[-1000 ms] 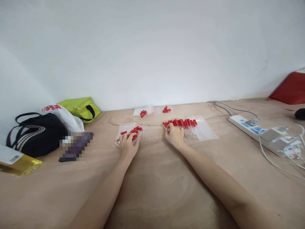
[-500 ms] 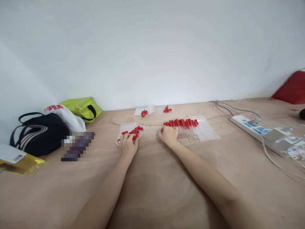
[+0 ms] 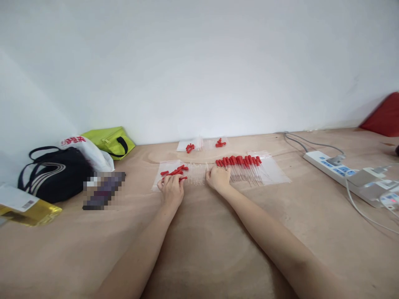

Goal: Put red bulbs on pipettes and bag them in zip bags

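Observation:
My left hand (image 3: 172, 190) is closed over a small pile of red rubber dropper bulbs (image 3: 177, 171) on a clear plastic bag (image 3: 157, 182). One red bulb pokes out at its fingertips. My right hand (image 3: 218, 179) is closed in a pinch at the end of a row of bare glass dropper tubes (image 3: 195, 174). A thin tube appears to be between its fingers, though they partly hide it. Just right of that hand lie several glass droppers with red bulbs fitted (image 3: 240, 161), side by side, bulbs towards the wall.
Another clear bag (image 3: 276, 170) lies under the droppers' right end. Near the wall are more loose bulbs (image 3: 190, 148) on bags. A power strip (image 3: 327, 164) with cables is at right. At left are a black bag (image 3: 56, 174), a green bag (image 3: 109, 141) and a yellow pouch (image 3: 37, 211).
My left hand has shifted slightly right over the bulbs, its fingers drawn closer together, and a bulb now sticks out at the fingertips. My right hand has stayed by the tubes.

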The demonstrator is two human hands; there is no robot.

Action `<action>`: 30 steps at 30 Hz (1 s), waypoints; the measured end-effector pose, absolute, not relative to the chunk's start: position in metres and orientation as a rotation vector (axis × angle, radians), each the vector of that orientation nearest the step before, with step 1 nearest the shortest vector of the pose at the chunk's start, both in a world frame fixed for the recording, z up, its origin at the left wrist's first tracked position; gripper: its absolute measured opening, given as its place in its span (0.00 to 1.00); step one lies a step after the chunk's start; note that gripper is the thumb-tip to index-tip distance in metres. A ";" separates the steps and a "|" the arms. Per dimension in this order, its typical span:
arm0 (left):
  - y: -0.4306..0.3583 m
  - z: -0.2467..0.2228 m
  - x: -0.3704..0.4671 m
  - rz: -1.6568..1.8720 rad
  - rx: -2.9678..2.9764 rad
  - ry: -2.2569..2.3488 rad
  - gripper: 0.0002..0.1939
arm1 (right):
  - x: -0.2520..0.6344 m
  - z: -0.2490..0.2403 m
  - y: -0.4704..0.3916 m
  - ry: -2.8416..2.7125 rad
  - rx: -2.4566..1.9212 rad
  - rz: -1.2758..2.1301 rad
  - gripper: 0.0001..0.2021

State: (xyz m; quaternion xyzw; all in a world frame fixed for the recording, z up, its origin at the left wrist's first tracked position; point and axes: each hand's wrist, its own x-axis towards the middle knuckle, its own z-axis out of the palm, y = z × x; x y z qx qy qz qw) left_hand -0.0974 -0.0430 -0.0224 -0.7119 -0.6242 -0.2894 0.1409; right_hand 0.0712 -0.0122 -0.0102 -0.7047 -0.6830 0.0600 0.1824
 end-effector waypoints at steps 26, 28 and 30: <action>-0.072 -0.028 -0.044 -1.073 -2.742 -1.320 0.11 | 0.161 -0.034 -0.076 -2.315 -0.983 0.174 0.14; -0.071 -0.028 -0.046 -1.097 -2.757 -1.299 0.11 | 0.161 -0.034 -0.076 -2.309 -0.958 0.189 0.15; -0.071 -0.028 -0.047 -1.110 -2.782 -1.273 0.11 | 0.162 -0.034 -0.074 -2.308 -0.946 0.198 0.15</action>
